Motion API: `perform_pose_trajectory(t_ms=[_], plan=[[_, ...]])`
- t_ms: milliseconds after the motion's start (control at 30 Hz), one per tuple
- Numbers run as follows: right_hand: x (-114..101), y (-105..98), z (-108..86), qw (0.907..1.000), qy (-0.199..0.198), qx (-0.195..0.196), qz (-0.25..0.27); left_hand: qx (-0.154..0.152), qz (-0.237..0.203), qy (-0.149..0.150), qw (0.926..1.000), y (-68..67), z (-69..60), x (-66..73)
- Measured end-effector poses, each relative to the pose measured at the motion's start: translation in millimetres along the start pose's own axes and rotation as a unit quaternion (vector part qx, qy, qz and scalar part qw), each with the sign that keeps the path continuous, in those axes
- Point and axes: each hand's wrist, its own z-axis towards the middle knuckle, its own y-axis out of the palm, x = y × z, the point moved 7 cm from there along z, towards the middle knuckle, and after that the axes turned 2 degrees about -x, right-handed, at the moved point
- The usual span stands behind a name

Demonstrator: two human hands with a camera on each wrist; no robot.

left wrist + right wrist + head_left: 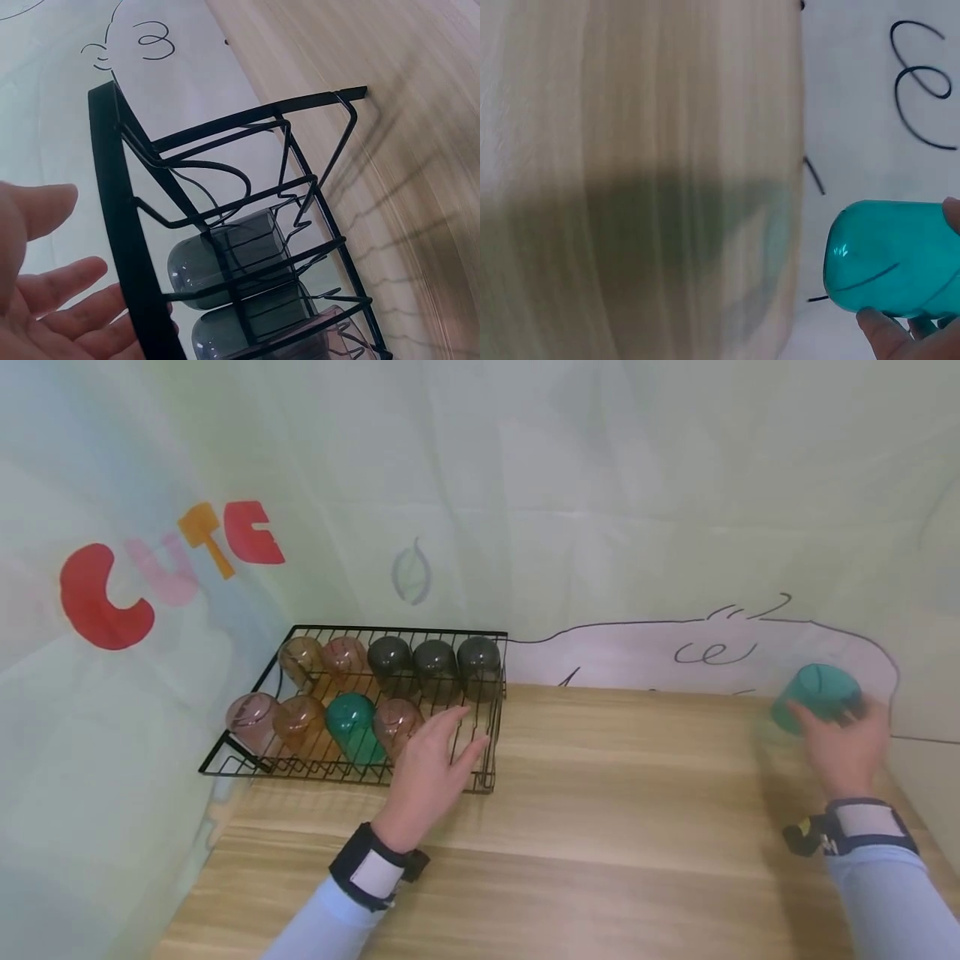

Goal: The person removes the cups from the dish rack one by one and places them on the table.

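Observation:
A black wire rack [495,760] at the left of the table holds two rows of upside-down coloured glasses, among them a green glass [351,720] and a pink glass [397,727]. Over the rack's front right part is my left hand [429,772], thumb and fingers apart, holding nothing; in the left wrist view the hand [67,300] is beside the black frame [112,187]. At the far right my right hand [847,745] grips a teal glass [821,689] above the table's back edge. The right wrist view shows the glass [892,255] between thumb and fingers [889,334].
A wooden table [637,810] extends right of the rack. Behind it hangs a pale printed curtain [637,527], with coloured letters [108,602] at the left. Grey glasses [437,664] stand in the rack's back row.

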Motion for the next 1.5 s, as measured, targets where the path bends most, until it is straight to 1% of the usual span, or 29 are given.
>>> perform_pose_trajectory(t_ms=[167, 267, 500, 600, 833, 1000, 1133, 1233, 1333, 1400, 1433, 1500], plan=[[12, -2, 10.7, 0.9998, 0.017, 0.011, 0.004, -0.007, 0.004, 0.005, 1.0, 0.0, 2.0, 0.6], [18, -4, 18.2, 0.9996, 0.021, 0.016, 0.007, -0.006, 0.003, 0.008, 0.9999, 0.1, 1.8, 0.2], [37, -9, 31.4, 0.999, 0.04, 0.019, 0.009, -0.018, 0.002, -0.011, 0.9998, 3.4, 0.0, -1.3], [41, -10, 33.7, 0.9987, 0.046, 0.019, 0.009, -0.019, 0.003, -0.01, 0.9998, 2.8, 0.0, -1.1], [39, -12, 37.7, 0.9989, 0.044, 0.015, -0.01, -0.008, 0.0, -0.003, 1.0, 0.2, 2.1, -0.3], [44, -12, 38.4, 0.9991, 0.04, 0.015, 0.002, -0.009, -0.004, 0.007, 0.9999, 5.7, 0.4, 0.5], [48, -15, 36.2, 0.9988, 0.044, 0.018, -0.009, -0.01, 0.0, 0.016, 0.9998, 6.6, -4.4, 4.7], [42, -20, 32.1, 0.9987, 0.041, 0.029, -0.014, -0.01, 0.004, 0.042, 0.9991, -2.0, -2.7, 13.2], [25, -24, 20.9, 0.9986, 0.029, 0.045, -0.001, -0.005, 0.021, 0.07, 0.9973, -18.1, 0.7, 20.6], [9, -24, 8.5, 0.9982, 0.012, 0.058, 0.006, -0.005, 0.037, 0.082, 0.9959, -29.5, 2.8, 22.4], [1, -23, 0.6, 0.9979, 0.003, 0.063, 0.013, -0.007, 0.052, 0.086, 0.9949, -34.2, 4.1, 22.2], [-14, -20, -17.8, 0.997, -0.02, 0.071, 0.024, -0.022, 0.081, 0.085, 0.9928, -40.4, 6.5, 20.0]])
